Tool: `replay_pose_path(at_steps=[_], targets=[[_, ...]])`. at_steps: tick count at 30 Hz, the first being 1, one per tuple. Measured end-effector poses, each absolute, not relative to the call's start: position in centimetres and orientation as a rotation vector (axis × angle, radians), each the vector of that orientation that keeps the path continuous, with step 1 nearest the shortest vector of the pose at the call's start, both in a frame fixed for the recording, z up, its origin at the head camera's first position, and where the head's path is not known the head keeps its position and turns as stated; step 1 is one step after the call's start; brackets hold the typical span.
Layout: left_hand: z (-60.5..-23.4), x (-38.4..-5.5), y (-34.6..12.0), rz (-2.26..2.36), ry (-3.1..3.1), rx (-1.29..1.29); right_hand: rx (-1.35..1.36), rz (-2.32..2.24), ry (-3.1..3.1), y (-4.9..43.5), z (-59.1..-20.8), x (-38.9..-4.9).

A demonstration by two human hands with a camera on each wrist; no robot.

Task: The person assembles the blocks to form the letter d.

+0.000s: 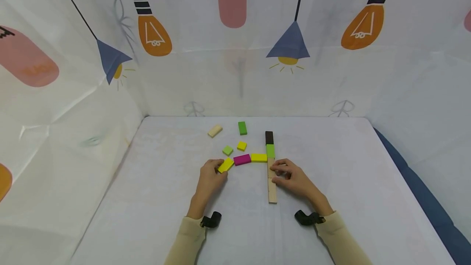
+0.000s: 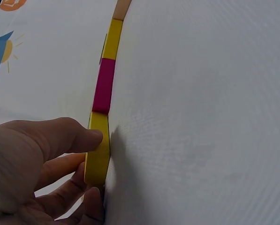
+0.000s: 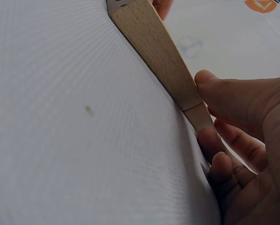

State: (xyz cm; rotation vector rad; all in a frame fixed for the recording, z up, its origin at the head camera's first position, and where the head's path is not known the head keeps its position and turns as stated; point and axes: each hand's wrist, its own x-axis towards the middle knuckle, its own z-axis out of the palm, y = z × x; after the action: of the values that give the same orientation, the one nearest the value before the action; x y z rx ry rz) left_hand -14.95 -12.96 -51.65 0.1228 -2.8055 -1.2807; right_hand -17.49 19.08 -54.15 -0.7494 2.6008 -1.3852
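Observation:
My left hand (image 1: 211, 177) pinches a yellow block (image 1: 226, 165) between thumb and fingers; in the left wrist view the thumb lies on that block's side (image 2: 99, 159). One end of it meets a magenta block (image 1: 242, 159), which runs on to a second yellow block (image 1: 259, 158). That one abuts a straight column of blocks: black (image 1: 269, 137), light green (image 1: 270, 151) and two plain wooden ones, the nearer (image 1: 272, 193) and the farther (image 1: 270, 162). My right hand (image 1: 296, 179) rests its thumb and fingertips along the column's right edge, near the wooden blocks' joint.
Beyond the row lie loose blocks: a wooden one (image 1: 215, 131), a green one (image 1: 242, 128), a small yellow one (image 1: 241, 146) and a small light green one (image 1: 227, 150). A white table (image 1: 176, 142) carries everything, with a printed white cloth (image 1: 235, 77) hanging behind.

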Motion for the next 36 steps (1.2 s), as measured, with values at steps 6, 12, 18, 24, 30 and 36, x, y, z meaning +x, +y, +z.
replay_pose_path(at_steps=[6,12,18,24,30,36], targets=[[-51.6,-15.0,-13.3,-1.303,-2.830,0.103,-0.746,-1.390,2.598,19.0,-54.1,-17.5],[-51.6,-15.1,-13.6,-1.294,-2.872,0.093,-0.746,-1.393,2.594,19.0,-54.2,-17.5],[-51.6,-15.0,-13.9,-1.303,-2.884,0.086,-0.742,-1.389,2.594,18.9,-54.0,-17.4],[-51.7,-15.1,-14.2,-1.311,-2.905,0.092,-0.748,-1.389,2.600,18.9,-53.9,-17.4],[-51.8,-15.1,-14.4,-1.313,-2.899,0.076,-0.757,-1.396,2.605,18.9,-53.8,-17.4],[-51.7,-15.0,-14.4,-1.324,-2.906,0.068,-0.752,-1.385,2.610,18.9,-53.9,-17.4]])
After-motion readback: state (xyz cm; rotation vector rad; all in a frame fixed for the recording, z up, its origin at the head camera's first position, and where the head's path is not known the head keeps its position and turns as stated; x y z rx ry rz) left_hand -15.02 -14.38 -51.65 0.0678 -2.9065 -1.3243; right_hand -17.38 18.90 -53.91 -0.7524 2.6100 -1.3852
